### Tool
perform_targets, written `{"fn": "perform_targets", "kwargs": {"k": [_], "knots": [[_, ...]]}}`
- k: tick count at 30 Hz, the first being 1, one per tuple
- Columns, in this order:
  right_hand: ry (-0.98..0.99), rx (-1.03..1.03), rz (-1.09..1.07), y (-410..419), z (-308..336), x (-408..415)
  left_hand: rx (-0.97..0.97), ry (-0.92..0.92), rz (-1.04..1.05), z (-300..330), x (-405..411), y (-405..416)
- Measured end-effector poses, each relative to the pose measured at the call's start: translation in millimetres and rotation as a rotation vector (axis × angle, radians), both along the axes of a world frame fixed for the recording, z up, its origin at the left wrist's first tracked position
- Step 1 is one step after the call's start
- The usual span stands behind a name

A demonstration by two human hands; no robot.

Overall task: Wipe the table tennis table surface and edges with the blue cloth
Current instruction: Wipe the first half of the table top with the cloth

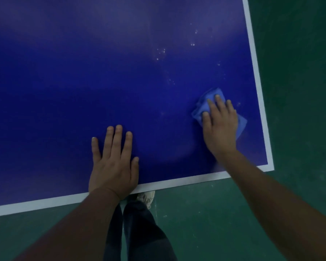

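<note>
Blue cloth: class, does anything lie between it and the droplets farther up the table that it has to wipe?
Nothing visible does. The right hand presses the blue cloth flat near the table's right corner; bare surface runs up to the droplets. The left hand rests flat well aside, by the near edge.

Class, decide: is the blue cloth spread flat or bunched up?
Bunched: the blue cloth shows crumpled folds beneath the right hand, which presses it on the table.

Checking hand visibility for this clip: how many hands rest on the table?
2. The left hand lies flat near the near edge of the table; the right hand presses the blue cloth near the right corner.
</note>
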State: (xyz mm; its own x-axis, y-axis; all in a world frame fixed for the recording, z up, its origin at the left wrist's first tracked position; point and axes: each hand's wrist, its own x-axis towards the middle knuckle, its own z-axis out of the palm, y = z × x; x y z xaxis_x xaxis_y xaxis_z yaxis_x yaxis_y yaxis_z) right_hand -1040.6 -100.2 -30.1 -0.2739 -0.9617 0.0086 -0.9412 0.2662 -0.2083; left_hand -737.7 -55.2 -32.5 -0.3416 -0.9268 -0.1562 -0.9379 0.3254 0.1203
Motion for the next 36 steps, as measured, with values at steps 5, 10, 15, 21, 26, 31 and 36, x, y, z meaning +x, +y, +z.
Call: {"fn": "perform_targets", "kwargs": {"k": [5,10,15,21,26,31,36], "knots": [[0.057,-0.018,0.765,50,-4,38,-0.013,0.044,0.011,0,0,0],[0.185,0.068,1.222,-18,1,70,-0.021,0.072,0.03,-1,1,1],[0.186,0.081,0.864,-84,10,72,0.0,0.062,0.033,0,1,0],[0.103,0.09,1.18,-46,2,89,0.023,0.045,0.024,0,0,0],[0.08,0.124,1.109,-103,9,181,0.039,0.065,0.051,0,-1,0],[0.099,0.02,0.71,-168,7,139,0.022,0.044,0.039,-2,-1,0],[0.135,0.042,0.167,-160,9,112,0.037,0.06,0.04,-2,-1,1]]}}
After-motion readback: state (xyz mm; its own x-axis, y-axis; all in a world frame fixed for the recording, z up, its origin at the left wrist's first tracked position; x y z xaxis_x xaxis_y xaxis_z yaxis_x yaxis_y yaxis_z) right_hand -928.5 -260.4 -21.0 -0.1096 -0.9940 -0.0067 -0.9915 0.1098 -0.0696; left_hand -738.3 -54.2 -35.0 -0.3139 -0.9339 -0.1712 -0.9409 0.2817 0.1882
